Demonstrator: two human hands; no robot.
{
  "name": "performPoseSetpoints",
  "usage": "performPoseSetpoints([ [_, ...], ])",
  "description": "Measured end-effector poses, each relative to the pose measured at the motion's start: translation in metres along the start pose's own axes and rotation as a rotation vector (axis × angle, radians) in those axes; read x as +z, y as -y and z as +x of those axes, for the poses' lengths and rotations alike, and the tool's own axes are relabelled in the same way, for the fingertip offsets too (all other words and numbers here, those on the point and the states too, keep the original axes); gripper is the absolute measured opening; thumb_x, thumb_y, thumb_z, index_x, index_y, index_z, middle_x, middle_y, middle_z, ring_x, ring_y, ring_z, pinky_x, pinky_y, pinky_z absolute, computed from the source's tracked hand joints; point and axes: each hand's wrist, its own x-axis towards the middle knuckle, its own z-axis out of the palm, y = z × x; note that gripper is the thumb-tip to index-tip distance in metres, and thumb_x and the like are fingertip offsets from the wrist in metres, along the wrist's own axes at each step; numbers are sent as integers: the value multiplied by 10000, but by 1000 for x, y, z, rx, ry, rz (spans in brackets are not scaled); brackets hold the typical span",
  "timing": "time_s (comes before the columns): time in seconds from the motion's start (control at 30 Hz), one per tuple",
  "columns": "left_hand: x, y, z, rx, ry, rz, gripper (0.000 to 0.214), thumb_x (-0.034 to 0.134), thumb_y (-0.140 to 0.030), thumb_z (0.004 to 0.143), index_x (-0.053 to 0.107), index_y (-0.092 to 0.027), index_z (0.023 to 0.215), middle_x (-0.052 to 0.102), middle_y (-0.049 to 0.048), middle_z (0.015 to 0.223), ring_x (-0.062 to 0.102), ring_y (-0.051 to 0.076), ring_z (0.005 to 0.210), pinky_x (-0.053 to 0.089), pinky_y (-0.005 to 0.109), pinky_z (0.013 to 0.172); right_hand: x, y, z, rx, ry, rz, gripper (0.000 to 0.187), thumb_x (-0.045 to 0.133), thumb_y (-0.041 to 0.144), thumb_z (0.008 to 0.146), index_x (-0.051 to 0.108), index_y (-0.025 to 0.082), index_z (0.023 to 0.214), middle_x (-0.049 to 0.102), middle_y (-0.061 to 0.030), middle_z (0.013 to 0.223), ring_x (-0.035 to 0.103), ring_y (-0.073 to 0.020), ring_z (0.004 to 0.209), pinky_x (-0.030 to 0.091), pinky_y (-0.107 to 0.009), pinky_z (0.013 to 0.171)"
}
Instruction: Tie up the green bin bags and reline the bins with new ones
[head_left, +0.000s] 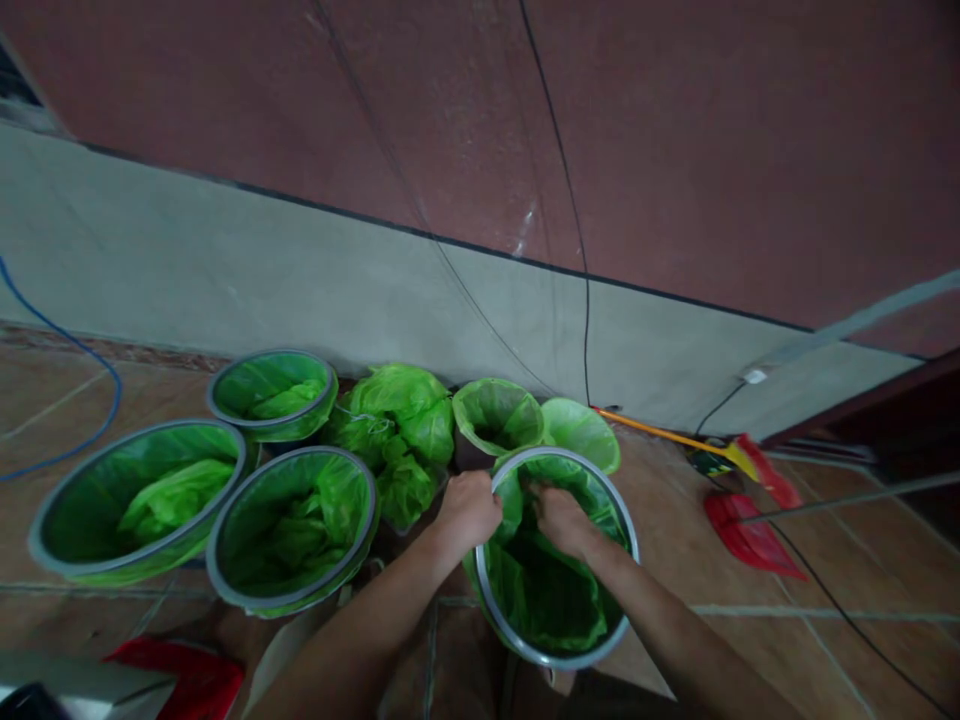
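Observation:
My left hand (466, 512) is closed on the far left rim of a round bin (622, 530) with a metal ring and a green plastic liner (551, 600). My right hand (562, 522) reaches inside the same bin, fingers curled on the green liner near the far rim. The bin stands on the tiled floor right in front of me, and both forearms stretch toward it.
Three more green-lined bins (135, 505) (292, 530) (271, 392) stand to the left. A heap of green bags (397, 430) and two lined bins (496, 415) (583, 432) sit by the wall. A red dustpan (746, 530), a broom handle (667, 433) and cables (840, 610) lie right.

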Motion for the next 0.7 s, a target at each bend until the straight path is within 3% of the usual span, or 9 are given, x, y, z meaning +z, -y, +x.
performPoseSetpoints([
  [0.07, 0, 3, 1, -11, 6, 7, 303, 477, -276, 896, 710, -126, 1019, 730, 154, 1076, 674, 247, 1076, 490, 307, 948, -5, -9, -14, -23, -41, -101, 427, 451, 97, 856, 671, 137, 1220, 679, -153, 1233, 608, -275, 1185, 395, -363, 1074],
  [0.23, -1, 5, 2, -16, 31, 44, 297, 478, -266, 897, 713, -125, 1012, 733, 158, 1079, 677, 252, 1073, 489, 294, 930, -7, -31, -28, 159, -95, -108, 453, 503, 106, 840, 625, 90, 1277, 665, -178, 1261, 628, -275, 1167, 425, -366, 1056],
  [0.33, 1, 7, 6, -19, 44, 70, 302, 471, -248, 893, 716, -126, 1020, 734, 157, 1078, 682, 249, 1062, 496, 289, 907, -8, -33, -38, 4, -133, 44, 386, 487, 177, 872, 658, 148, 1217, 691, -120, 1223, 652, -241, 1107, 467, -349, 1011],
  [0.43, 4, 13, 15, -67, 71, 81, 299, 473, -236, 888, 718, -140, 1030, 734, 143, 1081, 680, 238, 1063, 497, 279, 888, -16, -40, -48, -49, -372, 69, 375, 431, 269, 915, 646, 188, 1212, 669, -102, 1247, 640, -238, 1113, 472, -366, 1010],
  [0.5, 9, 19, 24, -108, 107, 61, 284, 489, -234, 880, 720, -153, 1022, 744, 119, 1038, 684, 230, 1051, 497, 265, 864, -21, -53, -49, 91, -541, 9, 429, 457, 288, 901, 590, 156, 1287, 613, -150, 1323, 581, -282, 1210, 427, -419, 1060],
  [0.53, 13, 23, 29, -127, 131, 47, 273, 499, -236, 875, 720, -158, 1014, 749, 106, 1004, 687, 226, 1039, 497, 259, 849, -20, -62, -49, 205, -553, 9, 459, 470, 293, 896, 563, 130, 1314, 598, -179, 1334, 564, -303, 1233, 417, -441, 1065],
  [0.57, 17, 27, 34, -142, 154, 37, 264, 507, -240, 871, 720, -162, 1008, 752, 95, 974, 691, 224, 1028, 497, 254, 835, -16, -70, -46, 313, -502, 47, 463, 467, 304, 903, 557, 110, 1314, 608, -197, 1313, 570, -313, 1226, 428, -446, 1050],
  [0.63, 29, 36, 43, -166, 185, 53, 258, 511, -244, 869, 714, -163, 1006, 753, 90, 960, 692, 224, 1023, 496, 253, 818, -2, -85, -40, 440, -269, 182, 391, 456, 309, 921, 620, 104, 1212, 680, -189, 1188, 638, -296, 1123, 490, -400, 961],
  [0.7, 42, 45, 52, -188, 188, 112, 268, 490, -244, 883, 703, -161, 1024, 747, 104, 1024, 682, 224, 1051, 494, 257, 827, 20, -94, -31, 429, -73, 258, 269, 485, 252, 900, 679, 122, 1035, 734, -155, 1034, 685, -264, 996, 525, -334, 843],
])
